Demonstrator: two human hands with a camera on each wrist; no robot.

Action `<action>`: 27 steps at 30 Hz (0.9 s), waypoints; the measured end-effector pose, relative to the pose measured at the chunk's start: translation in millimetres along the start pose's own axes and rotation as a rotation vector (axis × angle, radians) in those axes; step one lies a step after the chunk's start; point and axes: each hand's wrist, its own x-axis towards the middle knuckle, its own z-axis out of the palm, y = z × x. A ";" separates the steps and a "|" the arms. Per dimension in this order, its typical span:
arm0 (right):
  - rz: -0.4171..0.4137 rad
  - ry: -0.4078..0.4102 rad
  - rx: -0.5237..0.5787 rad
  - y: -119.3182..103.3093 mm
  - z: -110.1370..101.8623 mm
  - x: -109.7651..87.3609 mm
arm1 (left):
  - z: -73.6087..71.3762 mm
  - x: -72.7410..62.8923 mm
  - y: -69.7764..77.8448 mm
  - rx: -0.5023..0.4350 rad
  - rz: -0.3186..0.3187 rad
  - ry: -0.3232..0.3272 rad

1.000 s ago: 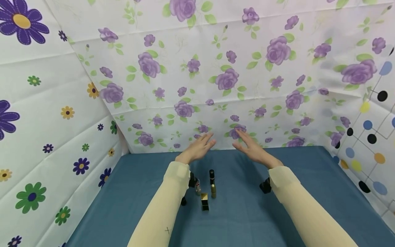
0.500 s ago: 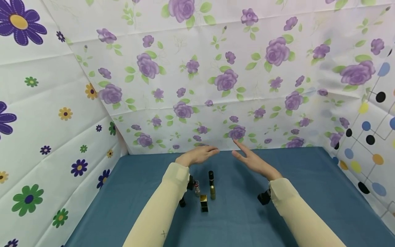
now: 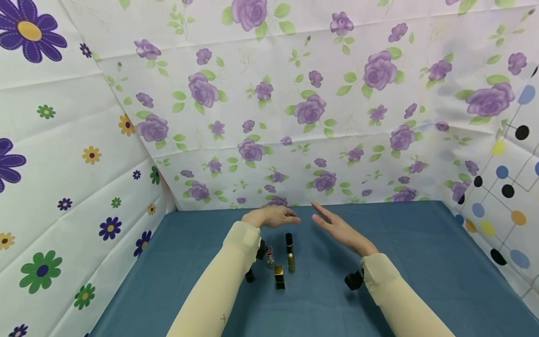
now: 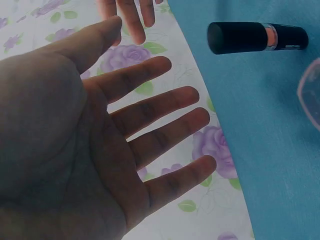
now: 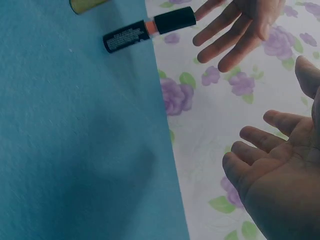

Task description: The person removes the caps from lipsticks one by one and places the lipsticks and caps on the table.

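My left hand (image 3: 273, 216) hovers over the far part of the table, fingers spread and relaxed, with nothing in it. Facing it, my right hand (image 3: 342, 230) is held up too, empty, its fingers extended. The nearest thing is a black lipstick tube (image 3: 289, 240) with a coral band, standing below and between the hands; the left wrist view shows this lipstick (image 4: 257, 37) large. In front of it stands a gold-green tube (image 3: 291, 262). A clear tube with red inside (image 3: 270, 257) is beside my left wrist, and a gold-topped black case (image 3: 280, 277) stands closest to me.
A small black item (image 3: 250, 275) is partly hidden by my left sleeve. Black wrist cameras (image 3: 354, 280) hang under both wrists. The blue tablecloth (image 3: 328, 299) ends at a flowered back sheet (image 3: 236, 178), with patterned sheets at both sides.
Both hands have come down toward the table. My left fingers have tipped from pointing up to pointing right, and my right hand has shifted slightly left. The tubes have stayed put.
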 end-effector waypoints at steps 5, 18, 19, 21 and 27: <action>0.030 -0.006 0.070 9.0 11.7 -1.7 | 1.5 -1.9 -1.4 0.014 0.007 -0.025; 0.048 -0.051 0.142 22.3 38.2 -5.1 | -2.1 -3.7 5.0 0.054 0.013 -0.125; 0.046 -0.058 0.144 22.5 39.5 -5.2 | -2.2 -4.1 5.4 0.054 0.013 -0.126; 0.043 -0.059 0.149 22.8 41.7 -5.1 | -2.3 -4.5 5.5 0.041 0.011 -0.125; 0.052 -0.044 0.221 22.4 44.6 -5.5 | -1.6 -5.7 7.5 -0.006 0.006 -0.112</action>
